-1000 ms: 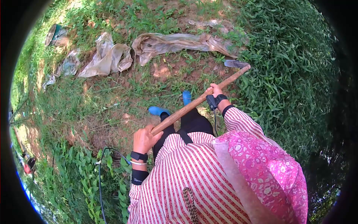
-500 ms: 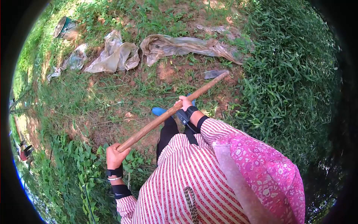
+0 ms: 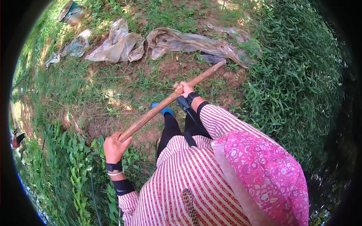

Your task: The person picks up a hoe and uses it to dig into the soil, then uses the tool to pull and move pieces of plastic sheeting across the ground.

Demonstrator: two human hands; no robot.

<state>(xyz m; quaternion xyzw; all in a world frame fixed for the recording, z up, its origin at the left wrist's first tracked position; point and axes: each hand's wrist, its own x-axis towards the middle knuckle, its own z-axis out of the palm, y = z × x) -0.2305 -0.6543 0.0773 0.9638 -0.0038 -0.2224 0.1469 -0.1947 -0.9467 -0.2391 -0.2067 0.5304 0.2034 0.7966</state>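
A long wooden-handled hoe (image 3: pixel 162 104) lies slantwise across the view, from lower left to upper right. My left hand (image 3: pixel 115 147) is wrapped round the near end of its handle. Farther up the shaft, my right hand (image 3: pixel 184 90) grips it, with a dark device hanging by the wrist. The flat metal blade (image 3: pixel 212 58) is at the far end, close to the ground beside a crumpled plastic sheet (image 3: pixel 188 42); whether it touches the soil I cannot tell.
Another dirty plastic sheet (image 3: pixel 117 45) lies at the upper left, near a bucket (image 3: pixel 71 13). Dense leafy plants (image 3: pixel 286 75) stand on the right, more at the lower left. A blue shoe (image 3: pixel 163 109) shows beneath the handle.
The hoe's blade has shifted away from me, nearer the plastic sheet. Both hands still hold the handle, my right hand slightly farther forward. More of the blue shoe shows.
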